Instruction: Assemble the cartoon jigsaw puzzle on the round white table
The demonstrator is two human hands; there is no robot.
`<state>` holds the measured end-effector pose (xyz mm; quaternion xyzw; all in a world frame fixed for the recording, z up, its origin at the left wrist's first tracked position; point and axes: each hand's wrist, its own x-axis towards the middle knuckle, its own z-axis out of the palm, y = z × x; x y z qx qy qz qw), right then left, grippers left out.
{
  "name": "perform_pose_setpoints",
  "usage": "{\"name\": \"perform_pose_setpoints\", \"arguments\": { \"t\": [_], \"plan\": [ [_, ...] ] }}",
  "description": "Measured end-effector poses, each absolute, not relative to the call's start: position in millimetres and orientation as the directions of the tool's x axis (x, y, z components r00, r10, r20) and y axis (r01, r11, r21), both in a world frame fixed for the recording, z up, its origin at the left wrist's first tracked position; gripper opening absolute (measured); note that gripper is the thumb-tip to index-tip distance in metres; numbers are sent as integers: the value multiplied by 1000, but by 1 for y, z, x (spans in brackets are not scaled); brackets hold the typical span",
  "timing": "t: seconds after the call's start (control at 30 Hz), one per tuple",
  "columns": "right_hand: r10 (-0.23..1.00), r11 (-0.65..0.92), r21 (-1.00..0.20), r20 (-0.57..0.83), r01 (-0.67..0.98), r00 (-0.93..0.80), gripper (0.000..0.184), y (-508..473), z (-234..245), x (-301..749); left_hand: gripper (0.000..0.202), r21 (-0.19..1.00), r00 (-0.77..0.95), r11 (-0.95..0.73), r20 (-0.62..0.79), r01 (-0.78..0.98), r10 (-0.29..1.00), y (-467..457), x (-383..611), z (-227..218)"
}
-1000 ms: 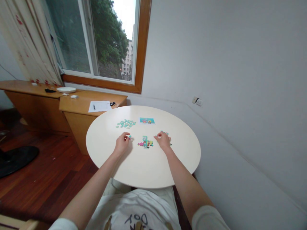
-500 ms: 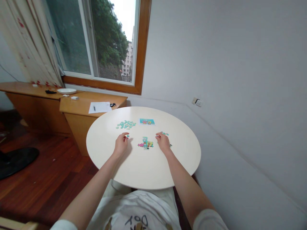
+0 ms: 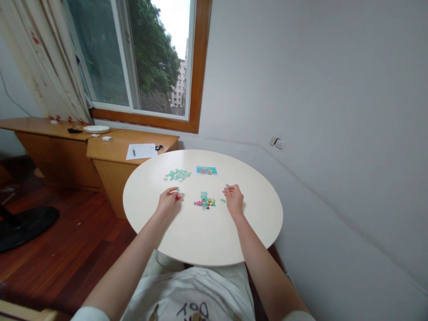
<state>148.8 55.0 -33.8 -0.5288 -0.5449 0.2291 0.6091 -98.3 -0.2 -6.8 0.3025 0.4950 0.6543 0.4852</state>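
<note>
My left hand [image 3: 168, 199] is closed in a pinch on a small pink and teal puzzle piece [image 3: 178, 192], held just left of the partly joined jigsaw puzzle [image 3: 205, 201]. That joined patch shows pink, teal and yellow cartoon parts and lies flat on the table. To its right, my right hand [image 3: 234, 197] has its fingertips drawn together at a small greenish puzzle piece [image 3: 227, 186]; the grip is partly hidden. One loose teal piece [image 3: 223, 200] rests between the joined patch and my right hand.
A spread of loose teal pieces [image 3: 177, 174] lies at the back left of the round white table [image 3: 200, 240]. Beside it is a picture card [image 3: 206, 171]. A wooden cabinet [image 3: 110, 165] with paper [image 3: 142, 151] and keys [image 3: 159, 147] adjoins the table's far left.
My right hand has shifted right, over the small pieces there. A loose teal piece now shows where that hand was. My left hand stays beside the joined patch, still pinching its piece.
</note>
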Motion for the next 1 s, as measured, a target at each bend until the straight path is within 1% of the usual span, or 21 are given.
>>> {"name": "perform_pose_setpoints", "arguments": {
  "t": [0.13,0.27,0.43,0.5,0.6,0.67,0.73,0.83,0.9,1.0],
  "plan": [
    [871,338,-918,388,205,301,26,53,-31,149,18,878,-313,-26,-142,-478,939,-3,-100,-3],
    [877,306,-931,358,201,320,23,53,-30,149,12,825,-262,-8,-170,-565,950,-4,-101,0],
    [862,307,-933,356,188,360,25,51,-26,151,12,784,-232,12,-199,-620,952,-5,-101,4],
    [864,304,-939,343,161,370,27,50,-24,150,13,775,-232,16,-210,-632,950,-5,-100,5],
    [875,292,-953,299,76,381,29,48,-20,141,16,780,-219,40,-225,-625,949,-5,-96,5],
    [883,314,-949,305,35,356,28,46,-18,130,17,795,-202,54,-218,-604,955,-4,-93,3],
    [890,354,-935,349,39,295,25,43,-19,118,16,812,-182,58,-199,-581,963,-4,-90,2],
    [889,390,-916,402,95,220,22,39,-23,106,13,829,-166,42,-160,-558,973,-5,-89,0],
    [885,399,-908,418,128,204,20,38,-26,105,13,833,-171,32,-151,-552,974,-5,-90,0],
    [883,390,-912,409,126,230,16,39,-29,111,15,838,-202,28,-164,-545,966,-5,-89,0]
  ]
}}
